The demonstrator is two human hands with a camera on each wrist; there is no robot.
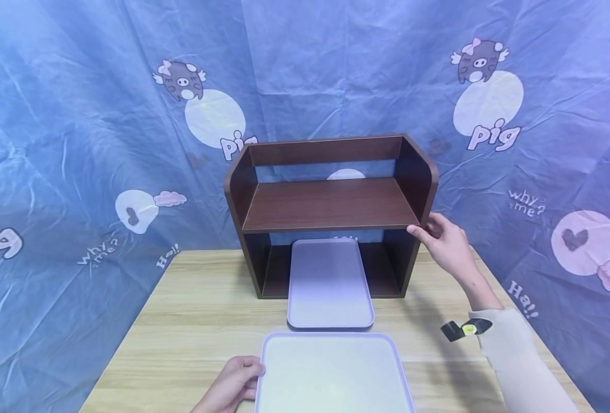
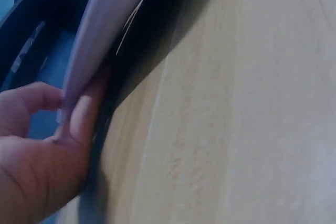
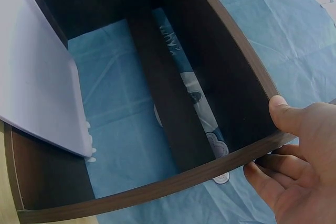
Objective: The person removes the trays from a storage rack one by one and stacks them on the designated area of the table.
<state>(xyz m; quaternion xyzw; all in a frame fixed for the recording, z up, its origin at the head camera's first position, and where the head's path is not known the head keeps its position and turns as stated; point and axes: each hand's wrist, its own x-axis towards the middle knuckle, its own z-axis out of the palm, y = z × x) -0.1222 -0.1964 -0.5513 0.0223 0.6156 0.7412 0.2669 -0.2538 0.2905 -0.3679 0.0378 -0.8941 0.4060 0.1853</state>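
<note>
My left hand (image 1: 233, 381) pinches the left edge of a pale lilac rectangular tray (image 1: 331, 373) at the front of the table. In the left wrist view the thumb is on one face of this tray (image 2: 100, 30) and fingers are behind it, with a dark shadow on the wood beside it. My right hand (image 1: 446, 246) grips the right side of a dark brown two-tier shelf (image 1: 331, 203), thumb on the front where the middle board meets the side panel. A second lilac tray (image 1: 331, 281) lies in the shelf's lower compartment, its near end jutting out past the front.
The shelf stands at the back of a light wooden table (image 1: 196, 310). Behind it hangs a blue cloth (image 1: 305, 69) printed with pigs and words. A black band with a yellow mark (image 1: 468, 329) is on my right sleeve.
</note>
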